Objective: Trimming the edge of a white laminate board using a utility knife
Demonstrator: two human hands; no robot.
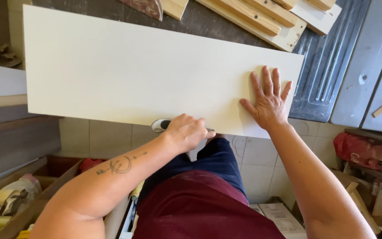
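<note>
One white board (pixel 147 71) spans the workbench (pixel 328 66) — tiled floor (pixel 261 155) below.

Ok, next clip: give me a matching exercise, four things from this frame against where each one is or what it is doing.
Things:
1. right hand
2. left hand
3. white board
4. red bag

Places or states:
A. closed around a small tool at the board's near edge
B. far right, on a low shelf
C. flat on the board, fingers spread
D. lying across the workbench

Pairs: 1-C, 2-A, 3-D, 4-B
</note>
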